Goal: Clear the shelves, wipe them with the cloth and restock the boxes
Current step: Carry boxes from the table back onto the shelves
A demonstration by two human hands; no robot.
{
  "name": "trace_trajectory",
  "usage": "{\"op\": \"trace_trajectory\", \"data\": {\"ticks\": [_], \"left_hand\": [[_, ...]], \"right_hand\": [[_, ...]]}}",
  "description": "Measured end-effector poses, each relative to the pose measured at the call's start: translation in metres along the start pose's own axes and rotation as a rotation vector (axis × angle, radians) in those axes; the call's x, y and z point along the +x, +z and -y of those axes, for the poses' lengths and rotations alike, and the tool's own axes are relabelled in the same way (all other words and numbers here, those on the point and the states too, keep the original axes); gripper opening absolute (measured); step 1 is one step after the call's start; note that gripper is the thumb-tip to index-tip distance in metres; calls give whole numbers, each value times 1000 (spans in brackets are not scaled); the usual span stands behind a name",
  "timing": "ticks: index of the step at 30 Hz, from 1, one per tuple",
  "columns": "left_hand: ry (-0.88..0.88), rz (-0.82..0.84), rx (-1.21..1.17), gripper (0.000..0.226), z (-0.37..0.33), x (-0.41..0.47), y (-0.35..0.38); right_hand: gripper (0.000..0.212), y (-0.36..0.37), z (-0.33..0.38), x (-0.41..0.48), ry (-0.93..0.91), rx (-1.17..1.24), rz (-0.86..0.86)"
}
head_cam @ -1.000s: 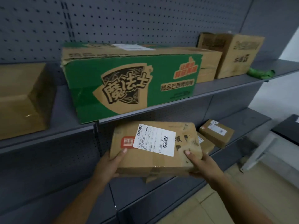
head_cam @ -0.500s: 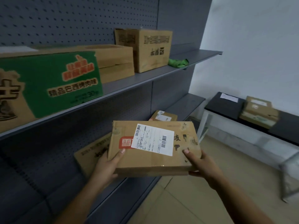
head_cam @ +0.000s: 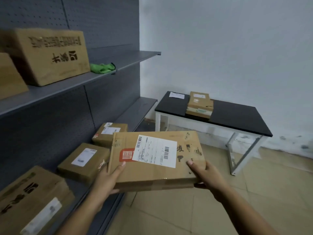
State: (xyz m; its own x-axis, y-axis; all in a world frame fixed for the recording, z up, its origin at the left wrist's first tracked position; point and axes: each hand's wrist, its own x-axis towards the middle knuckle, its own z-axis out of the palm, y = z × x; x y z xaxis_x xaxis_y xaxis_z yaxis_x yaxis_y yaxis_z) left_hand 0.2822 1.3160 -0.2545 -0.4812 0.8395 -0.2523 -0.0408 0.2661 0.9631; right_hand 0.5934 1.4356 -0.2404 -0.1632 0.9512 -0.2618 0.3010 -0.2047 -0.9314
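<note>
We faced a plain white wall (head_cam: 220, 48), scuffed and stained near its foot. Beneath us lay a floor (head_cam: 169, 209) of beige tiles. Against the wall stood a table (head_cam: 237, 116) with a black top and white metal legs. Grey perforated shelving (head_cam: 110, 31) filled our left, ending beside the wall.

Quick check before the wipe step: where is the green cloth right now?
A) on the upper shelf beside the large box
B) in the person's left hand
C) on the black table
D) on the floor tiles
A: the green cloth lies on the upper shelf, just right of the large box, while the left hand and right hand both hold the labelled box.
</note>
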Motion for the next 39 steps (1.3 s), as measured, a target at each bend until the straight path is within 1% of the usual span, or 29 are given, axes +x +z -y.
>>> {"op": "trace_trajectory", "data": {"ticks": [3,6,8,12,17,18,21,22,25,28,33,39], "left_hand": [[0,67,23,42,-12,14,43],[7,128,43,47,-21,33,80],[6,168,45,45,-26,46,105],[28,239,65,34,-36,73,150],[40,323,78,42,-52,117,205],[43,344,79,41,-57,126,215],[58,417,88,37,-70,154,245],[64,434,98,39,-73,164,254],[87,488,126,48,-87,192,280],[118,552,139,40,-99,215,310],[166,619,199,43,-113,236,357],[134,636,206,59,-124,278,427]], "right_hand": [[32,-39,-4,2,7,18,-63],[29,-72,-7,7,7,27,-113],[32,-92,-10,12,10,40,-143],[38,-125,-14,27,14,67,-209],[36,-157,-13,58,42,78,-284],[38,-163,-12,65,50,81,-296],[53,-179,-8,86,81,100,-340],[53,-184,-7,92,89,111,-355],[49,-196,-4,113,103,134,-418],[48,-214,-3,130,114,146,-487],[42,-246,2,156,124,163,-545],[39,-299,0,202,121,173,-549]]}}
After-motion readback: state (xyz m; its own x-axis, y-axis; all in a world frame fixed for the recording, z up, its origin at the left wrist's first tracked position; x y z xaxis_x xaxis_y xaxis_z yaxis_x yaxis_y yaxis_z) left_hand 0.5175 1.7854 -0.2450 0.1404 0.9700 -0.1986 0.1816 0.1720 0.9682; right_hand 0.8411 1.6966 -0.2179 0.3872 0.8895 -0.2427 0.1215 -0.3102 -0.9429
